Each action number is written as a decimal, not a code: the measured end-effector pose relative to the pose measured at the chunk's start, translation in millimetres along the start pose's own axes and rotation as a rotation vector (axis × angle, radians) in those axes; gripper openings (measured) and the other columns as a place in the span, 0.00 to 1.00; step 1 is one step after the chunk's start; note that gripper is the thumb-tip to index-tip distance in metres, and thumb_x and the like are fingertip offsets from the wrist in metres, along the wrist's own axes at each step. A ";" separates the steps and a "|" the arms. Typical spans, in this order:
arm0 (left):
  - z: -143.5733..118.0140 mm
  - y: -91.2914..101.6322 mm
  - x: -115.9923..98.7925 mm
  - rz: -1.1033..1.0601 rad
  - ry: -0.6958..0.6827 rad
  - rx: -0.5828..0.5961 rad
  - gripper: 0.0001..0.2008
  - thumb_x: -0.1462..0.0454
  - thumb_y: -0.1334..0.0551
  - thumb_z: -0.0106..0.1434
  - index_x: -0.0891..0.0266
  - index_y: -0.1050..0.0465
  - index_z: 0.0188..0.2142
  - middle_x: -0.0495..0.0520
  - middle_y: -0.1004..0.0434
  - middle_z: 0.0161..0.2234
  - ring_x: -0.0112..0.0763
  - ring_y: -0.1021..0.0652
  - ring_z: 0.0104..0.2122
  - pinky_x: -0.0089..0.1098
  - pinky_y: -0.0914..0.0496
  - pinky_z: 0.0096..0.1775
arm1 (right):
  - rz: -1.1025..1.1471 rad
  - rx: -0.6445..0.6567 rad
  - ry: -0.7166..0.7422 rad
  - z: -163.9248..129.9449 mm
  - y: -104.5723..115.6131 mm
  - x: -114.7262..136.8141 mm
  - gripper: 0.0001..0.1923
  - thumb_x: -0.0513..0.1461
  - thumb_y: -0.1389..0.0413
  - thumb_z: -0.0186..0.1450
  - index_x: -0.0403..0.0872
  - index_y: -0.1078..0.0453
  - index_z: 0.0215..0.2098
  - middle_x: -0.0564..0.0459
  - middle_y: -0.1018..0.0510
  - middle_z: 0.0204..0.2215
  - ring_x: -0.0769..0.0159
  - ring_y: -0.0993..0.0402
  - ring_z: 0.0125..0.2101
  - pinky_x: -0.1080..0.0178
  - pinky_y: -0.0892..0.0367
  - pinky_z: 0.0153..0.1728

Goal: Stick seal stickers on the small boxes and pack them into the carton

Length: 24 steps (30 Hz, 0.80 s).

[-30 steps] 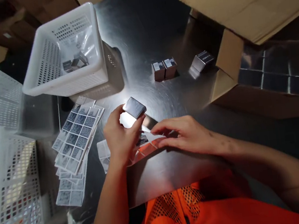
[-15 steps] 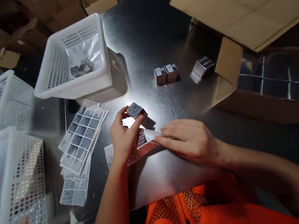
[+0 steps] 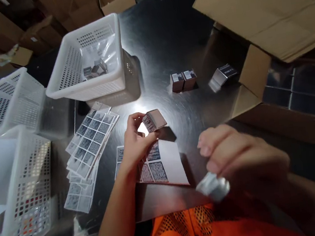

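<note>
My left hand (image 3: 135, 138) is closed on a small cardboard box (image 3: 157, 118), gripping it between thumb and fingers above the metal table. Beneath that hand lies a sheet of labels (image 3: 157, 170), printed with dark squares and with a blank white strip at its right end. My right hand (image 3: 242, 155) is raised to the right of the sheet, smeared by motion. From its pinched fingers hangs a silvery-white label (image 3: 213, 187), too blurred to read. More label sheets (image 3: 90, 140) lie in an overlapping pile left of my left hand.
A white basket (image 3: 86, 89) with several small boxes stands behind the sheets. More white baskets (image 3: 35, 180) line the left side. Two small boxes (image 3: 183, 81) stand mid-table, another box (image 3: 223, 76) lies near the open carton (image 3: 255, 70) of packed boxes at right.
My right hand has left the sheet's edge and moved right and towards me with the label. The sheet now lies flatter. My left hand has tilted the box, showing another face.
</note>
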<state>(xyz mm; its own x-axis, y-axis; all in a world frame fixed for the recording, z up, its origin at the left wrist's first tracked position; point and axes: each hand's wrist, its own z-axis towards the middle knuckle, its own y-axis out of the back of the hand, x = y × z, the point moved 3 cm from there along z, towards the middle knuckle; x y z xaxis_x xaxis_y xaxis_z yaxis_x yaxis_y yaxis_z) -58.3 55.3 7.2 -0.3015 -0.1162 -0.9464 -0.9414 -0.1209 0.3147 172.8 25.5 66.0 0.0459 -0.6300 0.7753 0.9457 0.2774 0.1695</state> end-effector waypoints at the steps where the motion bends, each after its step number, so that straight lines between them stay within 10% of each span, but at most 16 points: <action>1: -2.3 -2.7 -2.1 0.007 -0.026 0.016 0.27 0.62 0.30 0.50 0.53 0.34 0.49 0.53 0.23 0.56 0.15 0.36 0.17 0.24 0.43 0.18 | 0.116 -0.100 -0.077 3.9 5.3 -4.9 0.04 0.47 0.37 0.70 0.59 0.23 0.39 0.57 0.20 0.27 0.66 0.20 0.29 0.59 0.21 0.37; 8: -13.7 -15.8 -7.5 0.067 -0.183 0.096 0.26 0.57 0.25 0.53 0.51 0.28 0.50 0.50 0.21 0.49 0.12 0.39 0.15 0.24 0.46 0.15 | 0.290 -0.179 -0.697 13.7 14.2 -44.8 0.18 0.46 0.27 0.58 0.52 0.23 0.43 0.58 0.20 0.28 0.67 0.21 0.27 0.63 0.25 0.31; 24: -26.3 -27.8 -17.5 0.119 -0.279 -0.024 0.24 0.64 0.23 0.50 0.56 0.25 0.47 0.47 0.18 0.40 0.10 0.41 0.14 0.17 0.48 0.15 | 0.375 -0.279 -0.779 -0.9 -10.9 -46.3 0.26 0.47 0.27 0.56 0.51 0.39 0.40 0.63 0.23 0.25 0.71 0.25 0.24 0.69 0.30 0.27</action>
<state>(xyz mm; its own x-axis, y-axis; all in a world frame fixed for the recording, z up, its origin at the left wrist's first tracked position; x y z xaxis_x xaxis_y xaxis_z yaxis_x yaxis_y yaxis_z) -22.8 34.7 17.0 -0.4421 0.1437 -0.8854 -0.8943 -0.1467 0.4227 160.6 51.0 27.8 0.2313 0.1635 0.9591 0.9609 0.1157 -0.2514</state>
